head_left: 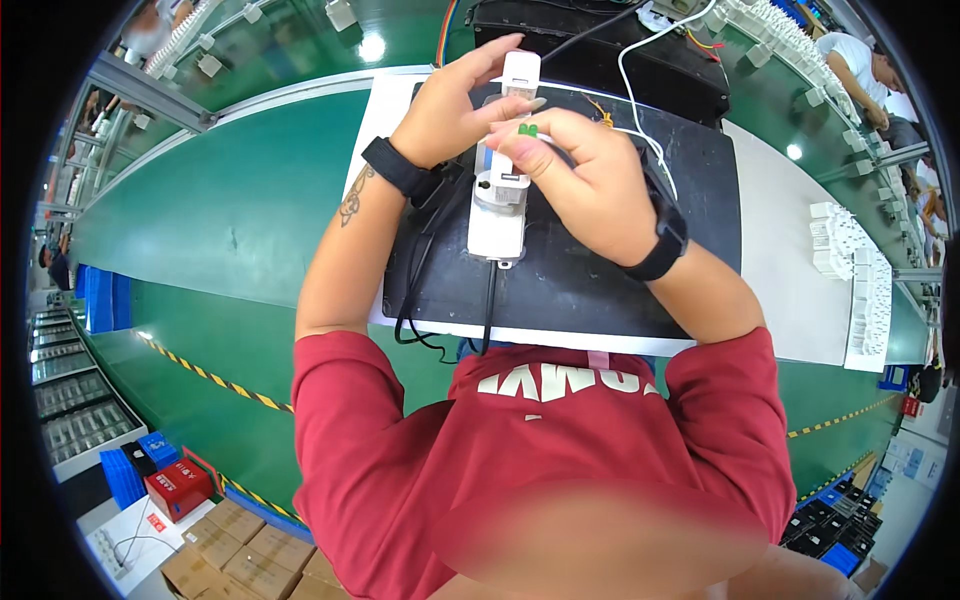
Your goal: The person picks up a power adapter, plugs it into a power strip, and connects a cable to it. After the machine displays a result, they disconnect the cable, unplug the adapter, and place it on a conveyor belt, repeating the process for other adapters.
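My left hand (447,112) reaches in with its fingers and thumb around a white plug-in charger (521,75). My right hand (590,180) is closed, with a small green connector-like piece (527,130) showing at its thumb and fingertips. Just below the fingertips, another white charger (510,182) stands at a white power strip (496,235). A black cable (489,300) leaves the strip's near end. Both hands partly hide the strip's middle.
A black mat (620,290) lies beneath the strip on the bench. Black equipment (600,55) with loose wires stands at the far side. White parts (835,240) are stacked at the right. Other people (855,75) sit beyond.
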A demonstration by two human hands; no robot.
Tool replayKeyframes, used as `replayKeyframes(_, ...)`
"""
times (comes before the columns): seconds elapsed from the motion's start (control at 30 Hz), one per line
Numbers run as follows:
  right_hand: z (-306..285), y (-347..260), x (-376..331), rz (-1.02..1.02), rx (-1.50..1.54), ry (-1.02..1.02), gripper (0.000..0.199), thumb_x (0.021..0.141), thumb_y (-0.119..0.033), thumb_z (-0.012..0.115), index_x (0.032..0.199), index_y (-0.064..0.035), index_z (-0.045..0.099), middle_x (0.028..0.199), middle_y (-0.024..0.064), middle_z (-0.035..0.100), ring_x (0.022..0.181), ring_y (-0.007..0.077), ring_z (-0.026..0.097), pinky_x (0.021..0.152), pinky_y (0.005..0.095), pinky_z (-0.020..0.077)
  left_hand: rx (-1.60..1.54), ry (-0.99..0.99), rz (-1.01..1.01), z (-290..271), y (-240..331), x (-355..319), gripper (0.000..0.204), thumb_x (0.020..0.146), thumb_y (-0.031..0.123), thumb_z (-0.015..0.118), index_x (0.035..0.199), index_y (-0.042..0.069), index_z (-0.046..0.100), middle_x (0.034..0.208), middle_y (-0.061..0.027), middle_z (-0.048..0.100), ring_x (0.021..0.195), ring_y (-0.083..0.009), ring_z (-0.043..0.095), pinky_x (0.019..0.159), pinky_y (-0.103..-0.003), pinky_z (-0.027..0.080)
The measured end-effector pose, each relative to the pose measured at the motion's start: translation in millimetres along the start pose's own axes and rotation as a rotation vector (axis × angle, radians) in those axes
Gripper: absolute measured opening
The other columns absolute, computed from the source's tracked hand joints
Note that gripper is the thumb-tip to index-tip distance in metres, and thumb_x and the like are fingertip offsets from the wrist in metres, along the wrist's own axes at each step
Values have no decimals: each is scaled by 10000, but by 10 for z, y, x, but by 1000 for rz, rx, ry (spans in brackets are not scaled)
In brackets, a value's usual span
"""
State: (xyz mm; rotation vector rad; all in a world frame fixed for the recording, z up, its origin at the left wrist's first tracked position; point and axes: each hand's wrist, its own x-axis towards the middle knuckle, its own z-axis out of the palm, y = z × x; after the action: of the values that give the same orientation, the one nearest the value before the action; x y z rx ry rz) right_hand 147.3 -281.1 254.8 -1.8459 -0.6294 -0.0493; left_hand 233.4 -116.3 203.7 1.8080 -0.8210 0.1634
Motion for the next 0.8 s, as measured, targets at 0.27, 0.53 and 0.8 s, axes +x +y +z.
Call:
replayKeyframes(0.27,78,193,-39,-295,-162,138,126,808,-99,595,853,17,616,900,118,639,854,228,612,762,298,467,109,-235,-53,-323,624,-523,691,666,76,632,1287,-12,342,1244,-159,429,1176,-254,413,990,-336,321)
replayKeyframes(0.53,153,252,-36,-324,-116,205,130,812,-87,572,882,17,609,878,105,616,778,212,599,685,277,469,102,142,-75,297,507,-732,775,679,96,731,1310,7,290,1115,-174,555,1028,-275,551,898,-333,420)
replayKeyframes(0.8,161,319,-53,-477,-221,283,71,778,-64,593,810,-1,593,846,111,609,782,269,585,694,314,459,77,-11,-102,136,635,-634,743,676,60,709,1304,15,314,1174,-168,518,1073,-268,519,914,-329,403)
